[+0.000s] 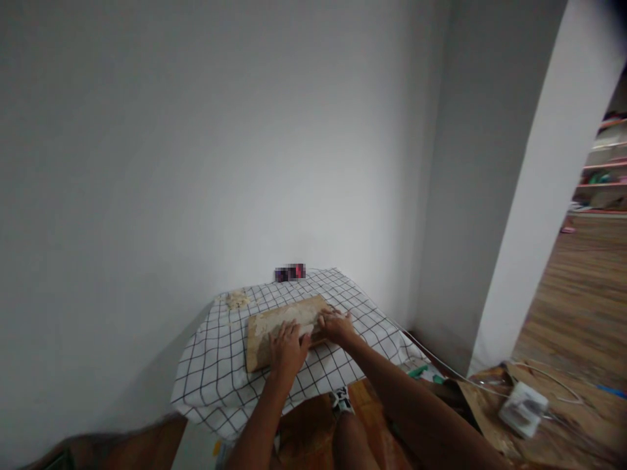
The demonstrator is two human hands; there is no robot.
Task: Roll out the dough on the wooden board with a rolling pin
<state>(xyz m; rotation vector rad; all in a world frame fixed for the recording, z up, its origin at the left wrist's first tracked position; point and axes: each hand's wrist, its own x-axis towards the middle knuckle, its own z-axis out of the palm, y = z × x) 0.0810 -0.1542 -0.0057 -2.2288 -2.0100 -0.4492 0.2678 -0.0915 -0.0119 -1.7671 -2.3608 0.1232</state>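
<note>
A wooden board (259, 329), dusted with what looks like flour, lies at a slant on a checked cloth. Between my hands is a small pale piece of dough (306, 330), partly covered by them. My left hand (288, 343) rests on the board with its fingers spread and its thumb beside the dough. Over the board's right end, my right hand (336, 325) has its fingers curled down on the dough. The fingertips' exact hold is too small to make out.
The white cloth with dark checks (210, 365) covers a table against the wall. Small pale pieces (238, 299) are heaped at its back left. A blurred dark and red object (290, 272) stands at the back edge. A white power strip (523, 409) with cables lies at right.
</note>
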